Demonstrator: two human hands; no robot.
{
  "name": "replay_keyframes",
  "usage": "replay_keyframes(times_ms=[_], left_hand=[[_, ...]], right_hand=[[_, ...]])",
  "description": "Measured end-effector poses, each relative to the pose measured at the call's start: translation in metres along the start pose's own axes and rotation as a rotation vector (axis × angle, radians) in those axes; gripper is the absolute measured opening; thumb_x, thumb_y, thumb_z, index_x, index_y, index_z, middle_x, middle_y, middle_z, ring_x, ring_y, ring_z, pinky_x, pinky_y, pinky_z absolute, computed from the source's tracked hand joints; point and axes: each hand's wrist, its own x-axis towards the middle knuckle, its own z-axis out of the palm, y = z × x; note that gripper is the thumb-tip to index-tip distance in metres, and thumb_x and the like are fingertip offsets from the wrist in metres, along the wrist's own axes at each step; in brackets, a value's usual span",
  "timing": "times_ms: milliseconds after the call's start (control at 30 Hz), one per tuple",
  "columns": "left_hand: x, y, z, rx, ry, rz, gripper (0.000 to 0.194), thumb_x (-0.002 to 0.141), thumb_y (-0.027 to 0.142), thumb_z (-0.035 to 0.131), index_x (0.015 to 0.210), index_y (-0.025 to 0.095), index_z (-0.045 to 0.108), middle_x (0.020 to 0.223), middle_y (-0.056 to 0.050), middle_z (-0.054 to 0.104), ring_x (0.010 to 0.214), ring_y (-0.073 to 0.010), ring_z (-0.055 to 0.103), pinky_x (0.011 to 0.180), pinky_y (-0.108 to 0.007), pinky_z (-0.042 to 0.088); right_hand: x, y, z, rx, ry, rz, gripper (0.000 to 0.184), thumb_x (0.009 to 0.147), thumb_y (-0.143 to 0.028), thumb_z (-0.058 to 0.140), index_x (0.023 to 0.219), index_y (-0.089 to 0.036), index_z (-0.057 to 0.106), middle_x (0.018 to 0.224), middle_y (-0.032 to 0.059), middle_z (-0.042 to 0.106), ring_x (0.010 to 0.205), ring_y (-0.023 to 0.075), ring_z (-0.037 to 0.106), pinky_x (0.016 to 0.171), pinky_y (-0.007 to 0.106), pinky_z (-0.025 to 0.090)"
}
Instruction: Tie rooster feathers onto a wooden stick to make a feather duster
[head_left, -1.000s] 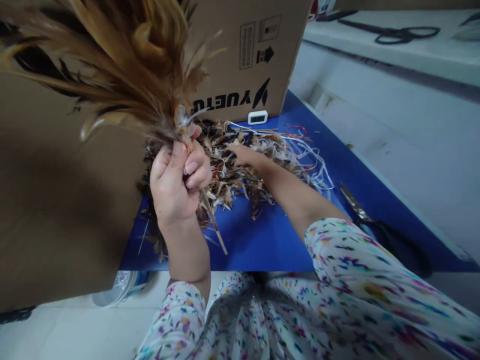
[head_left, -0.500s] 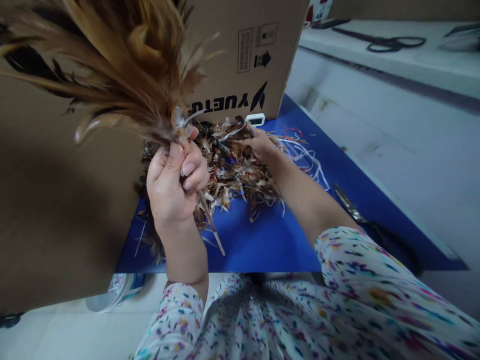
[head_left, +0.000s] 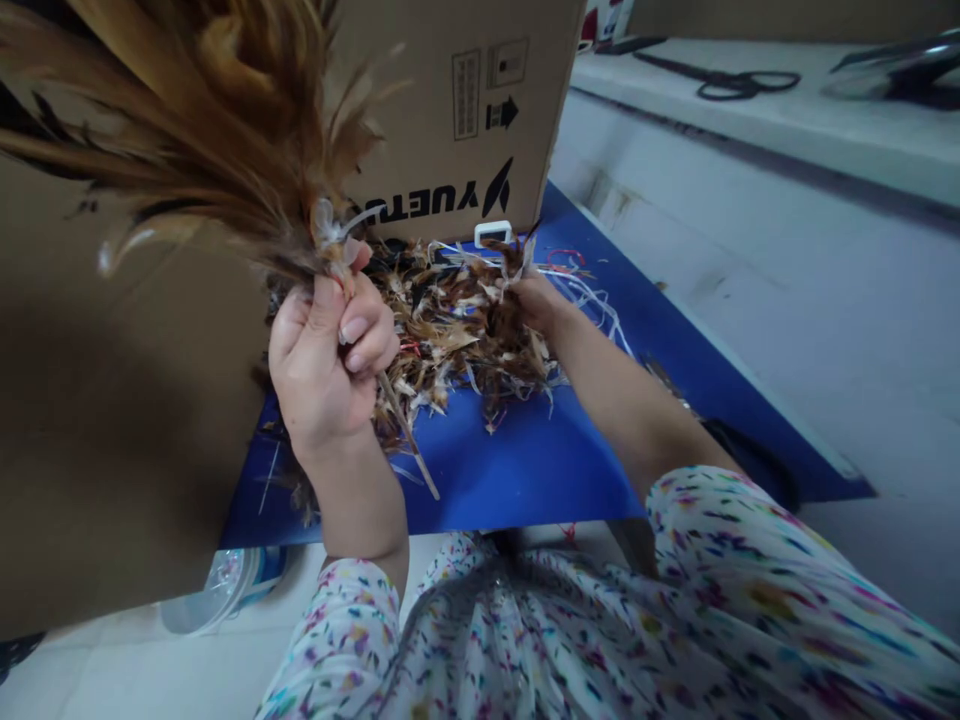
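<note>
My left hand (head_left: 330, 350) is closed around a thin stick (head_left: 409, 435) just below a large bundle of brown and black feathers (head_left: 202, 130). The stick's lower end points down over the blue tabletop (head_left: 517, 470), and whitish wrapping shows where the feathers meet it. At the pile of loose brown feathers (head_left: 450, 330), my right hand (head_left: 536, 300) is closed on a small tuft of feathers (head_left: 516, 258), whose tips stick up above the fingers. Part of the right hand's fingers is hidden among the feathers.
A cardboard box (head_left: 420, 110) stands behind the pile, with a small white device (head_left: 493, 234) before it. White strips (head_left: 600, 300) lie right of the pile. Scissors (head_left: 720, 80) rest on the ledge; dark-handled scissors (head_left: 742, 455) lie at the table's right. A bucket (head_left: 217, 590) stands below.
My right hand has lifted slightly out of the pile, and a tuft of feathers now stands up from its fingers. The left hand keeps its hold; the whole view has shifted a little.
</note>
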Motion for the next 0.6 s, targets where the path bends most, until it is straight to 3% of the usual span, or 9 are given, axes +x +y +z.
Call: replay_keyframes(times_ms=[100, 200, 433, 600], left_hand=[[-0.001, 0.001, 0.001, 0.007, 0.055, -0.044, 0.021, 0.093, 0.033, 0.053, 0.084, 0.020, 0.067, 0.057, 0.004, 0.030, 0.040, -0.0037, 0.017, 0.037, -0.022, 0.013], [-0.002, 0.002, 0.002, -0.031, 0.128, -0.106, 0.017, 0.092, 0.034, 0.056, 0.086, 0.022, 0.067, 0.056, 0.004, 0.034, 0.039, -0.0031, 0.022, 0.039, -0.022, 0.014], [-0.002, -0.001, -0.001, -0.091, 0.101, -0.115, 0.019, 0.093, 0.031, 0.054, 0.085, 0.021, 0.068, 0.054, 0.004, 0.037, 0.039, -0.0024, 0.025, 0.041, -0.023, 0.012], [-0.001, -0.001, 0.000, 0.000, 0.075, -0.103, 0.016, 0.090, 0.034, 0.059, 0.083, 0.023, 0.069, 0.054, 0.003, 0.038, 0.038, -0.0034, 0.023, 0.039, -0.023, 0.015]], right_hand=[[-0.006, 0.003, -0.004, 0.146, -0.001, 0.136, 0.022, 0.071, -0.026, 0.059, 0.091, -0.019, 0.058, 0.077, 0.0048, 0.066, 0.071, 0.0197, 0.065, 0.069, 0.038, 0.057], [-0.008, 0.006, -0.007, 0.112, 0.007, 0.125, 0.026, 0.070, -0.022, 0.057, 0.095, -0.019, 0.058, 0.079, 0.0047, 0.066, 0.071, 0.0195, 0.063, 0.069, 0.036, 0.056], [-0.002, 0.008, -0.029, -0.388, 0.095, -0.031, 0.023, 0.063, -0.016, 0.064, 0.085, -0.019, 0.059, 0.073, -0.0008, 0.059, 0.071, 0.0156, 0.053, 0.075, 0.032, 0.050], [0.000, 0.009, -0.050, -0.488, 0.142, -0.098, 0.028, 0.060, -0.019, 0.070, 0.086, -0.016, 0.061, 0.073, -0.0004, 0.058, 0.069, 0.0150, 0.051, 0.072, 0.033, 0.049]])
